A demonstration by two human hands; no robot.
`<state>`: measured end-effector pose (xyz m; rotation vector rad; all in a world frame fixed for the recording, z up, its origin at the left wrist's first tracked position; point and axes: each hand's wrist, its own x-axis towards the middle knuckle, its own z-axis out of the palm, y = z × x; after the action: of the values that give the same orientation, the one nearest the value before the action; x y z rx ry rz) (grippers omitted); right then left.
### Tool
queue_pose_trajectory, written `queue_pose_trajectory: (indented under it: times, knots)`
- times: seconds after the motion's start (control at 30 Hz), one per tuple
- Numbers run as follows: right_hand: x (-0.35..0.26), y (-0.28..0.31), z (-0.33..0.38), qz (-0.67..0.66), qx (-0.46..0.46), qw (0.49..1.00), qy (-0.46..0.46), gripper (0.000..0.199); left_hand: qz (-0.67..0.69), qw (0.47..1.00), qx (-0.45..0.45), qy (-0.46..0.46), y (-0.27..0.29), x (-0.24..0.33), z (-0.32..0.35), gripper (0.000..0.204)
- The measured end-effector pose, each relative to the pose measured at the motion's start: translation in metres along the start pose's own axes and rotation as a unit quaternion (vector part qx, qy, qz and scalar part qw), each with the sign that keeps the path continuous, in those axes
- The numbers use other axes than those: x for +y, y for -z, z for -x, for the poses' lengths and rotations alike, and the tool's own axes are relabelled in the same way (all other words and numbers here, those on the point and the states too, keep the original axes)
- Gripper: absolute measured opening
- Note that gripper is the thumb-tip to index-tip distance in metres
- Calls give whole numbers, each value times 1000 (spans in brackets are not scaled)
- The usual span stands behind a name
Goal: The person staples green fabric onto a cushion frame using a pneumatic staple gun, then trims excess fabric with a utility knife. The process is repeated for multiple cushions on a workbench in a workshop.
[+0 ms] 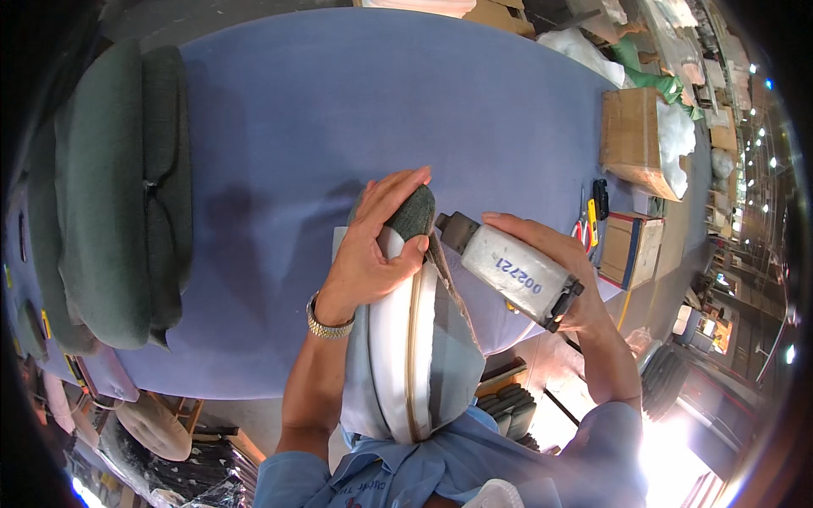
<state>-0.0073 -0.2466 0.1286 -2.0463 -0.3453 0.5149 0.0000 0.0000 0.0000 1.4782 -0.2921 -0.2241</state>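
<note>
Held upright against my body is a padded upholstery piece point(385, 343) with white padding and a brownish strip along its edge. Dark green fabric point(415, 212) wraps its top end, and a loose flap of the fabric hangs down the right side. My left hand point(381, 229) presses that fabric onto the end, with the thumb on the near side. In my right hand point(542, 241) is a tool with a silver body that looks like an air staple gun point(512, 267). Its dark nose points left, close to the fabric's edge. The palm side of my right hand is hidden.
Dark green cushions point(114, 195) are stacked on the left of the blue-covered table point(339, 93). At the right edge lie red-handled scissors point(582, 233) and a yellow cutter point(592, 222). Beyond them are a cardboard box point(628, 140) with white stuffing and a smaller box point(635, 247).
</note>
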Motion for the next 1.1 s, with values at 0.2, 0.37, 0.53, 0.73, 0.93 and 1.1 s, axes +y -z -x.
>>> queue_pose_trajectory:
  times: [0.2,0.37,0.53,0.73,0.93,1.1]
  knots:
    - [-13,-2,-12,56,-45,997,-5,81,-36,999,8,-14,-1,0,-1,70]
    - [-14,-1,-17,12,-56,997,-42,83,-30,999,15,-30,-1,-6,-4,71]
    - [-20,4,-29,-6,-76,994,-73,87,-31,999,-2,-25,-4,-11,-6,77]
    - [-23,0,-33,50,-94,986,-127,90,-44,999,-3,-25,-8,-14,-6,80]
    - [-25,-7,-41,42,-84,988,-121,92,-8,999,10,-40,2,-13,-5,69]
    - [-26,-12,-38,22,-69,993,-95,91,163,976,-47,133,29,-4,-51,59]
